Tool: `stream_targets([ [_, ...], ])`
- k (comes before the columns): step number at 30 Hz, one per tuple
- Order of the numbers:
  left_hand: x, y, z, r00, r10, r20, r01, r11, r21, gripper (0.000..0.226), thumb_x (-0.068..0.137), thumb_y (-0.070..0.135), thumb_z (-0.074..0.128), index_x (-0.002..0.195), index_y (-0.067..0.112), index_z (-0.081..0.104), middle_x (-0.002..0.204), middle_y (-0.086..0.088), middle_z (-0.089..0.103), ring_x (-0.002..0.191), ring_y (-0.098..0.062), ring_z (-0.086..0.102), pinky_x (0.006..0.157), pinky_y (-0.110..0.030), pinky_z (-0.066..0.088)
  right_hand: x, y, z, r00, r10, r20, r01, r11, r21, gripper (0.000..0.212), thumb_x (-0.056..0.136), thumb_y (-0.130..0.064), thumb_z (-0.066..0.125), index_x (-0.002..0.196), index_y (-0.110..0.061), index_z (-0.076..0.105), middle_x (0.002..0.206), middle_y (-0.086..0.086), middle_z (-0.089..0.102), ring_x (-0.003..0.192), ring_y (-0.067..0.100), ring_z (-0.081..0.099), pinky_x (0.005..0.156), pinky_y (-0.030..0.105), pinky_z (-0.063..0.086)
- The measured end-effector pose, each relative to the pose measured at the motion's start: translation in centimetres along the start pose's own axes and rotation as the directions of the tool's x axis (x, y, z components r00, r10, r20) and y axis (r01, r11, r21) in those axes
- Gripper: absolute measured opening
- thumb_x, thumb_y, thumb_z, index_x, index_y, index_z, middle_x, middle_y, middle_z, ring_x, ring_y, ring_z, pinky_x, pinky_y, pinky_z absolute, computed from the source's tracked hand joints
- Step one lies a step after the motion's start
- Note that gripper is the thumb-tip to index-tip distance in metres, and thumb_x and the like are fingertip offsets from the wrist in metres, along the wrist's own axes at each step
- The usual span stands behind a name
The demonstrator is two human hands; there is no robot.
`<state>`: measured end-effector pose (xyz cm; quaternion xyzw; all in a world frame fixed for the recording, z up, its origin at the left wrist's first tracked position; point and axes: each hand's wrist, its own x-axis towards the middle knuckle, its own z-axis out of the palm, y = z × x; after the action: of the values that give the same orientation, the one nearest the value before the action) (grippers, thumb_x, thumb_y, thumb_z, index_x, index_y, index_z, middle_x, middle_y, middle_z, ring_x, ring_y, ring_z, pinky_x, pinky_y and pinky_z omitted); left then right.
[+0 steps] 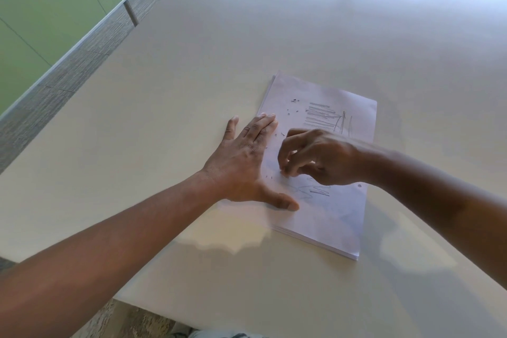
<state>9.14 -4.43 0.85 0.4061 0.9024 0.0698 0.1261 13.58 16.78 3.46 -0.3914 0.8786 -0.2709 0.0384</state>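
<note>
The left hand point(244, 156) is lying flat with its fingers straight, pressing down the left edge of a stack of paper point(337, 217) and gripping nothing. The right hand point(315, 156) is reaching in from the right. Its fingers are curling down so that the tips are meeting on the top sheet just beside the left palm. I cannot tell whether they are already pinching one of the small dark bits point(295, 101) or only closing on it. More of these bits, possibly pulled staples, are lying scattered over the top sheet, some near the fingertips and others farther off by the printed lines and pencil scribbles. The stack is sitting right of centre on the pale bench point(247, 35), near the person, with its edges roughly squared.

The person seems to be picking the loose bits off the page while the flat hand is steadying it. The next move is likely calling for a fine fingertip pinch and a clean lift, with the left hand keeping the sheets from shifting.
</note>
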Motion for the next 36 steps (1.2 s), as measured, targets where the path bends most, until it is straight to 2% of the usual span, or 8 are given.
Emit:
stream_targets([
  [4, 0.0, 0.0, 0.1, 1.0, -0.013, 0.003, 0.013, 1.0, -0.022, 0.165, 0.037, 0.113, 0.027, 0.163, 0.012, -0.008, 0.172, 0.007, -0.013, 0.154, -0.003, -0.022, 0.124, -0.054, -0.013, -0.8, 0.2, -0.4, 0.999, 0.017, 0.035, -0.018, 1.0, 0.019, 0.014, 0.086, 0.003, 0.072, 0.084, -0.011, 0.075, 0.096, -0.005, 0.069, 0.084, 0.006, 0.051, 0.075, 0.017, 0.042],
  [8, 0.0, -0.1, 0.0, 1.0, -0.007, 0.007, 0.007, 0.999, -0.033, 0.164, 0.038, 0.113, 0.029, 0.163, 0.013, -0.01, 0.172, 0.007, -0.013, 0.154, -0.003, -0.023, 0.124, -0.054, -0.015, 1.0, 0.2, 0.2, 0.999, 0.017, -0.046, -0.019, 0.999, -0.038, 0.014, 0.085, 0.005, 0.071, 0.083, -0.009, 0.076, 0.093, -0.002, 0.069, 0.088, 0.002, 0.047, 0.079, 0.009, 0.036],
  [11, 0.0, 0.0, 0.0, 1.0, -0.006, 0.005, 0.006, 0.999, -0.039, 0.164, 0.039, 0.112, 0.031, 0.163, 0.014, -0.011, 0.172, 0.008, -0.013, 0.153, -0.002, -0.023, 0.124, -0.053, -0.016, 1.4, 0.3, 0.3, 0.998, 0.019, -0.062, -0.022, 0.999, -0.046, 0.015, 0.085, 0.005, 0.07, 0.082, -0.008, 0.075, 0.091, -0.001, 0.069, 0.09, 0.003, 0.048, 0.08, 0.009, 0.036],
  [17, 0.1, 0.1, 0.0, 1.0, -0.02, 0.001, 0.02, 0.999, -0.026, 0.167, 0.034, 0.114, 0.025, 0.164, 0.013, -0.007, 0.172, 0.008, -0.011, 0.154, -0.003, -0.02, 0.125, -0.054, -0.013, -1.0, 0.2, -0.8, 0.999, 0.028, 0.041, -0.027, 1.0, -0.011, 0.015, 0.086, 0.003, 0.071, 0.082, -0.011, 0.075, 0.095, -0.006, 0.069, 0.085, 0.002, 0.049, 0.075, 0.014, 0.041],
  [22, 0.1, -0.1, 0.0, 1.0, -0.011, 0.008, 0.011, 1.0, -0.023, 0.164, 0.039, 0.112, 0.034, 0.164, 0.013, -0.008, 0.172, 0.008, -0.012, 0.154, -0.003, -0.021, 0.125, -0.054, -0.013, 1.2, 0.5, -0.3, 1.0, -0.007, -0.029, 0.005, 0.999, -0.051, 0.017, 0.083, 0.009, 0.069, 0.081, -0.008, 0.075, 0.092, -0.001, 0.07, 0.088, 0.003, 0.047, 0.079, 0.012, 0.039],
  [26, 0.1, 0.1, -0.1, 1.0, -0.011, 0.009, 0.012, 1.0, -0.018, 0.166, 0.036, 0.113, 0.03, 0.164, 0.014, -0.008, 0.171, 0.009, -0.013, 0.154, -0.002, -0.022, 0.125, -0.054, -0.013, 0.9, 0.5, -0.2, 0.999, -0.008, -0.05, 0.006, 0.999, -0.035, 0.017, 0.083, 0.009, 0.069, 0.08, -0.007, 0.074, 0.091, 0.001, 0.07, 0.085, 0.008, 0.049, 0.075, 0.018, 0.043],
  [31, 0.0, 0.2, -0.1, 1.0, -0.029, 0.004, 0.029, 0.999, -0.018, 0.168, 0.034, 0.113, 0.031, 0.164, 0.014, -0.007, 0.171, 0.01, -0.012, 0.154, -0.002, -0.021, 0.125, -0.053, -0.013, -2.1, 0.4, -1.0, 1.0, 0.015, 0.018, -0.015, 1.0, 0.014, 0.013, 0.086, 0.002, 0.07, 0.08, -0.009, 0.074, 0.095, -0.005, 0.069, 0.084, 0.013, 0.056, 0.071, 0.03, 0.049],
  [36, 0.1, 0.1, 0.0, 1.0, -0.028, -0.001, 0.028, 1.0, -0.007, 0.168, 0.035, 0.113, 0.03, 0.164, 0.013, -0.006, 0.171, 0.009, -0.012, 0.154, -0.003, -0.021, 0.125, -0.055, -0.012, -1.4, 0.6, -0.7, 0.999, 0.037, -0.025, -0.037, 0.999, 0.011, 0.014, 0.085, 0.003, 0.072, 0.08, -0.01, 0.075, 0.095, -0.006, 0.07, 0.085, 0.015, 0.057, 0.069, 0.035, 0.05],
])
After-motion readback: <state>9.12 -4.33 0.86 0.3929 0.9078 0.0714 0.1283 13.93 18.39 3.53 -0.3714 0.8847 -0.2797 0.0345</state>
